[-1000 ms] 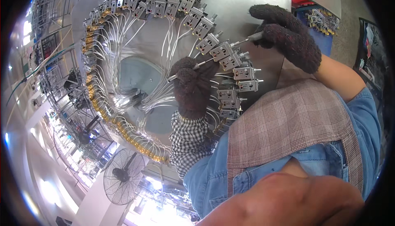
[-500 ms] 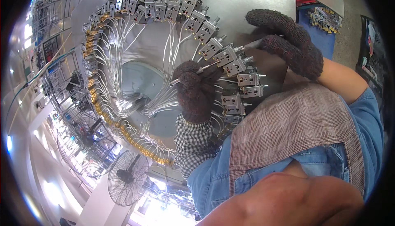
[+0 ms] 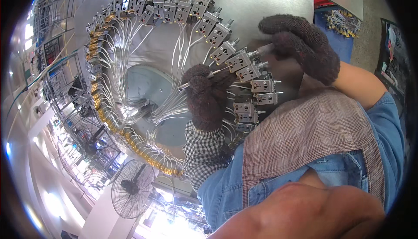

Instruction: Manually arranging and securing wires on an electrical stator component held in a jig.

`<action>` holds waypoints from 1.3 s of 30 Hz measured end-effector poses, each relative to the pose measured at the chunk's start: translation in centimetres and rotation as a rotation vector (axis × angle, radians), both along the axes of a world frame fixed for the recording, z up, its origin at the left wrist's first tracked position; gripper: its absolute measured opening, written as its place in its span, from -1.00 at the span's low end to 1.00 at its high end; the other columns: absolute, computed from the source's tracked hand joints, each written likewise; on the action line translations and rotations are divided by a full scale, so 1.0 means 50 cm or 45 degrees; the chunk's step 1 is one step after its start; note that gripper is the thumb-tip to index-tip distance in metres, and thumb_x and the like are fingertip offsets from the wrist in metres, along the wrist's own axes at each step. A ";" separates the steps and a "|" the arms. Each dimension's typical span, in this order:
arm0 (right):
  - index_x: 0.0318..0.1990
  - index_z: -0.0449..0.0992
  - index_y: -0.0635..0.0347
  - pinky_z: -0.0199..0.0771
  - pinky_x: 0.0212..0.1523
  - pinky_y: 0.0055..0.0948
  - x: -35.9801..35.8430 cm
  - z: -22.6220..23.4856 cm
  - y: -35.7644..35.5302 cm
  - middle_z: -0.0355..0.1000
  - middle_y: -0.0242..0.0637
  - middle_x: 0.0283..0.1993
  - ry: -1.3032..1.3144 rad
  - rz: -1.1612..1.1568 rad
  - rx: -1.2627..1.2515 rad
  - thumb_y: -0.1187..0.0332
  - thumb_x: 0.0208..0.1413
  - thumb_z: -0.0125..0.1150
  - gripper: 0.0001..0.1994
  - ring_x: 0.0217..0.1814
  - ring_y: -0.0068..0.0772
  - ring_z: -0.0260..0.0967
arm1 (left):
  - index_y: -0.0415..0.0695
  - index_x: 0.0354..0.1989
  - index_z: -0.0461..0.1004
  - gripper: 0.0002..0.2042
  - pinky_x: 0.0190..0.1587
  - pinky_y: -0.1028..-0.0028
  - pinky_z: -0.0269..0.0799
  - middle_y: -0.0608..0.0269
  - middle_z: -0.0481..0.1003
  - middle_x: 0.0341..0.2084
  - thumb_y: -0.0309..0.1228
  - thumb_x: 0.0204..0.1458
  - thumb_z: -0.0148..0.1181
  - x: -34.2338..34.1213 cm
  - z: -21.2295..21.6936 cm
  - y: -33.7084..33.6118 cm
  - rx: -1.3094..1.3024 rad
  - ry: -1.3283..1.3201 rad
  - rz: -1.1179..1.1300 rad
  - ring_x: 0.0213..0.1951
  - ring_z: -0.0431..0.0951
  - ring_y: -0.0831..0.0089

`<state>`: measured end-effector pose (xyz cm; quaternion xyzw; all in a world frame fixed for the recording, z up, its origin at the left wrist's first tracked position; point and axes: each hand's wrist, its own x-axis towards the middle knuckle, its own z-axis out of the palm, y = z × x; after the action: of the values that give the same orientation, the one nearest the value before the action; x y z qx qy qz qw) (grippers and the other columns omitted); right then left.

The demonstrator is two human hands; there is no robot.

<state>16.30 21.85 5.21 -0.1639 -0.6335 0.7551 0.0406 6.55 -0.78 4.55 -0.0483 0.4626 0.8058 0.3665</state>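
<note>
Gloves of dark knitted wool are covering both hands as they are working at a ring of small grey metal valve blocks (image 3: 237, 60) mounted around a round steel surface (image 3: 265, 4). The left hand (image 3: 204, 99) is closing its grip around a thin metal rod (image 3: 198, 79), the fingers curled tight about it, with the rod's bright tip poking out toward the block just beyond the knuckles. The right hand (image 3: 305, 49) is pinching a short silver stem (image 3: 264, 49) at the outer face of that same block, fingertips nearly together; how firmly it is holding cannot be told. Each block is looking boxy, with a dark round hole in its face and a small pin standing out of one end, and thin white tubes (image 3: 174, 104) are running from the blocks inward to a grey central disc (image 3: 148, 82) just beside the left grip. Farther round the ring from the left grip, brass fittings (image 3: 130, 141) are glinting in a close row. The blocks are sitting shoulder to shoulder, leaving little room between them, while bare steel is lying open beyond the right grip toward the surface's rim. A standing fan (image 3: 130, 189) is showing well apart from both hands, past the checked sleeve (image 3: 202, 152).
</note>
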 end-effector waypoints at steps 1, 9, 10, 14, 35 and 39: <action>0.04 0.30 0.21 0.36 -0.45 -0.64 0.001 -0.002 0.002 0.38 -0.27 -0.12 -0.001 0.001 0.002 0.32 0.12 -0.02 -0.66 -0.39 -0.63 0.33 | -0.15 -0.13 0.19 -0.67 -0.14 0.12 0.44 0.05 0.37 -0.27 -0.21 0.04 0.01 -0.001 0.000 0.000 -0.029 0.009 -0.013 -0.20 0.47 0.12; -0.03 0.35 0.27 0.27 -0.62 -0.67 -0.006 0.016 -0.001 0.42 -0.30 -0.37 -0.083 -0.003 -0.035 0.26 0.16 -0.07 -0.68 -0.54 -0.63 0.31 | -0.15 -0.10 0.18 -0.69 -0.14 0.09 0.44 0.11 0.35 -0.24 -0.29 0.04 0.01 0.000 -0.008 -0.009 0.002 -0.057 0.031 -0.18 0.46 0.12; -0.03 0.35 0.27 0.27 -0.62 -0.67 -0.007 0.013 0.000 0.42 -0.30 -0.37 -0.085 -0.002 -0.035 0.26 0.16 -0.07 -0.68 -0.54 -0.63 0.31 | -0.15 -0.10 0.18 -0.69 -0.14 0.08 0.44 0.09 0.35 -0.24 -0.30 0.04 0.01 0.001 -0.012 -0.009 0.057 -0.058 0.044 -0.18 0.46 0.12; -0.03 0.35 0.26 0.24 -0.69 -0.66 -0.008 0.003 -0.001 0.40 -0.31 -0.44 -0.173 0.002 -0.130 0.24 0.16 -0.08 -0.68 -0.63 -0.63 0.27 | -0.16 -0.11 0.18 -0.69 -0.14 0.09 0.45 0.07 0.35 -0.25 -0.32 0.03 0.03 0.008 -0.003 -0.002 -0.082 -0.058 0.076 -0.17 0.45 0.12; 0.00 0.34 0.20 0.36 -0.39 -0.63 -0.001 0.023 0.001 0.38 -0.30 -0.14 -0.062 0.035 0.155 0.29 0.14 -0.06 -0.69 -0.35 -0.57 0.32 | -0.17 -0.16 0.21 -0.71 -0.18 0.17 0.47 0.10 0.36 -0.29 -0.27 0.05 0.01 0.004 -0.004 0.008 -0.049 -0.064 0.067 -0.22 0.47 0.17; -0.04 0.37 0.19 0.34 -0.52 -0.64 -0.005 0.035 0.004 0.40 -0.30 -0.27 -0.209 0.047 -0.158 0.24 0.16 -0.09 -0.70 -0.51 -0.63 0.31 | -0.21 -0.18 0.21 -0.69 -0.18 0.20 0.47 0.06 0.37 -0.30 -0.22 0.06 0.00 0.006 0.002 0.011 -0.128 -0.014 0.047 -0.22 0.47 0.17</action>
<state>16.04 22.06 6.96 -0.2155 -0.5897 0.7775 -0.0356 6.84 -0.21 4.66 -0.0796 0.4994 0.7879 0.3514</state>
